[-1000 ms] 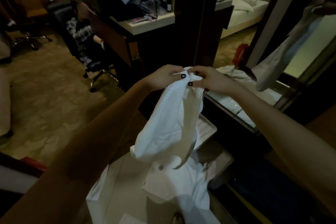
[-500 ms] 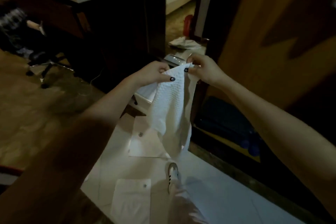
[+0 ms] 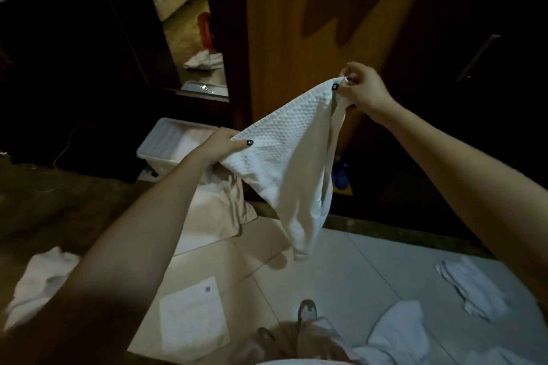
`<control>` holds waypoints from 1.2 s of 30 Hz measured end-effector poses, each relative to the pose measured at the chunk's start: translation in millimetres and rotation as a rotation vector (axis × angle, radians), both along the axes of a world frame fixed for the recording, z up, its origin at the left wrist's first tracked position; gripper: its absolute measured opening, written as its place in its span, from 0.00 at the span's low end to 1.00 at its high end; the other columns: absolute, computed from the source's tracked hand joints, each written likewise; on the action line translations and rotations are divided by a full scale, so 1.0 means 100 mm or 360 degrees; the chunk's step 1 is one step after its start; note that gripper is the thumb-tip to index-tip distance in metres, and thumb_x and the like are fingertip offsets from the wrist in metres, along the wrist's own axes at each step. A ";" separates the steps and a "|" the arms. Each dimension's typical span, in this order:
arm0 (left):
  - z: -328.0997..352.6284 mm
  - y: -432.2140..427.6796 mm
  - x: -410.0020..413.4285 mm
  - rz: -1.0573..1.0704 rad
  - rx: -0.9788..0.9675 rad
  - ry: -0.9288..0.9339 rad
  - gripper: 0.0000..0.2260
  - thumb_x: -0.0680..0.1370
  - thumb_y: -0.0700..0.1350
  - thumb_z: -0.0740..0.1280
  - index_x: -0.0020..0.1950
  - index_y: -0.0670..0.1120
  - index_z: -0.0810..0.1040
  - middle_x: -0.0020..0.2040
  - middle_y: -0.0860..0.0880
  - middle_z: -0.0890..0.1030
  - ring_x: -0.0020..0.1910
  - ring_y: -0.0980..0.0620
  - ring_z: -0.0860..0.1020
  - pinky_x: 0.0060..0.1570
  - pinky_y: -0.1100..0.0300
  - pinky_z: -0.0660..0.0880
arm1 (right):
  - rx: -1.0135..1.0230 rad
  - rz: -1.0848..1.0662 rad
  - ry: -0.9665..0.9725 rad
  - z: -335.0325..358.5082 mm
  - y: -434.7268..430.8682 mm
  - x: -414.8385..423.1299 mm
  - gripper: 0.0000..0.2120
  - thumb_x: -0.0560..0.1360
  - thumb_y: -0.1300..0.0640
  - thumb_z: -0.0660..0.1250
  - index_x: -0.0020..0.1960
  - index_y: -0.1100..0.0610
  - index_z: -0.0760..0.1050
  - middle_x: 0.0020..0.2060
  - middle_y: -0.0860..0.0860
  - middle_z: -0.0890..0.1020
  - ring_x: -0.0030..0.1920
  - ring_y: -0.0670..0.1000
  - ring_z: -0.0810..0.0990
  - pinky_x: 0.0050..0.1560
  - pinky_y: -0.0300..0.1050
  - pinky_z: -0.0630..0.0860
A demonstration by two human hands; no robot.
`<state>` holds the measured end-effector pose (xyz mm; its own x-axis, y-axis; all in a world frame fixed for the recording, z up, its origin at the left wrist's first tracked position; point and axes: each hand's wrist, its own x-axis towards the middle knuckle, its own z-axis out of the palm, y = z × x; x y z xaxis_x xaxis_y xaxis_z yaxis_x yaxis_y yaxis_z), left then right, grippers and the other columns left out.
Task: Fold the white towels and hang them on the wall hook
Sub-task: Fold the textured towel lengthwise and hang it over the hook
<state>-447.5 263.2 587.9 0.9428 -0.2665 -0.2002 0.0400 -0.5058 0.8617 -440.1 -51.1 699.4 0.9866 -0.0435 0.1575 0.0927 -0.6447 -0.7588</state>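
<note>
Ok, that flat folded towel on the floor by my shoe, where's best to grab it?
Pinch the folded towel at the corner with the small logo, coming down from above. It lies flat on the tile with nothing raised to close round, so an edge or corner is probably the only purchase. The left hand and right hand are both gripping the hanging towel.

Pale tiled floor (image 3: 370,270) underfoot. Folded towel (image 3: 192,320) lying flat near left, crumpled towels (image 3: 471,287) strewn right. White plastic bin (image 3: 157,163) standing farther back.
</note>
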 end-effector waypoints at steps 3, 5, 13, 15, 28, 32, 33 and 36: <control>0.07 -0.23 0.04 -0.0009 -0.0012 0.0100 0.05 0.73 0.43 0.73 0.37 0.49 0.82 0.30 0.57 0.82 0.32 0.62 0.80 0.32 0.71 0.74 | 0.0084 -0.0222 -0.0056 -0.07 -0.42 -0.19 0.04 0.75 0.64 0.61 0.48 0.56 0.70 0.46 0.54 0.75 0.37 0.49 0.75 0.26 0.37 0.74; 0.11 -0.38 0.05 -0.0004 -0.0037 0.0186 0.02 0.73 0.41 0.73 0.40 0.45 0.83 0.34 0.52 0.84 0.38 0.55 0.81 0.44 0.61 0.79 | 0.0147 -0.0355 -0.0075 -0.11 -0.66 -0.29 0.04 0.76 0.63 0.61 0.48 0.56 0.70 0.43 0.53 0.74 0.38 0.50 0.75 0.30 0.42 0.75; 0.62 -1.49 0.10 0.0495 -0.0478 -0.0197 0.07 0.75 0.44 0.71 0.39 0.46 0.76 0.37 0.48 0.76 0.35 0.51 0.73 0.36 0.59 0.69 | 0.0523 -0.0477 -0.0030 0.12 -1.34 -0.51 0.11 0.75 0.72 0.60 0.52 0.62 0.77 0.42 0.56 0.78 0.38 0.52 0.80 0.31 0.39 0.79; 0.83 -1.79 0.15 0.0392 -0.0558 -0.0235 0.04 0.77 0.44 0.68 0.42 0.48 0.78 0.38 0.50 0.78 0.35 0.53 0.74 0.34 0.62 0.70 | 0.0672 -0.0395 0.0016 0.22 -1.39 -0.55 0.10 0.75 0.73 0.62 0.51 0.64 0.78 0.38 0.56 0.78 0.34 0.49 0.80 0.30 0.37 0.77; 1.43 -2.41 0.55 0.0107 -0.0564 -0.0431 0.05 0.77 0.44 0.69 0.42 0.51 0.82 0.35 0.56 0.82 0.36 0.58 0.79 0.31 0.68 0.73 | 0.0191 0.0047 -0.0070 0.61 -1.17 -0.46 0.04 0.72 0.62 0.74 0.43 0.62 0.80 0.35 0.54 0.85 0.37 0.47 0.85 0.41 0.39 0.82; 1.54 -2.46 0.59 -0.0099 -0.0518 -0.0402 0.08 0.80 0.41 0.63 0.54 0.42 0.81 0.38 0.54 0.82 0.36 0.63 0.80 0.36 0.70 0.75 | 0.0049 -0.0029 -0.0190 0.68 -1.06 -0.32 0.08 0.73 0.56 0.73 0.40 0.60 0.79 0.29 0.50 0.84 0.31 0.45 0.82 0.37 0.45 0.79; 1.57 -2.45 0.60 -0.0153 -0.0518 -0.0398 0.10 0.81 0.39 0.62 0.57 0.39 0.80 0.39 0.53 0.82 0.35 0.64 0.80 0.36 0.71 0.75 | 0.0034 -0.0049 -0.0213 0.69 -1.06 -0.28 0.09 0.74 0.55 0.72 0.39 0.59 0.79 0.28 0.50 0.83 0.29 0.45 0.81 0.34 0.45 0.77; 1.65 -2.43 0.63 -0.0310 -0.0549 -0.0395 0.10 0.81 0.39 0.61 0.57 0.40 0.80 0.41 0.51 0.83 0.38 0.62 0.81 0.38 0.70 0.76 | -0.0005 -0.0078 -0.0275 0.74 -1.08 -0.18 0.09 0.74 0.54 0.71 0.37 0.56 0.78 0.26 0.48 0.80 0.25 0.40 0.77 0.29 0.34 0.71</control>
<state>-384.0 20.0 752.5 0.8768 -0.4546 0.1567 -0.2560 -0.1654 0.9524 -457.9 -158.7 773.1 0.9415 -0.0899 0.3247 0.1901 -0.6539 -0.7323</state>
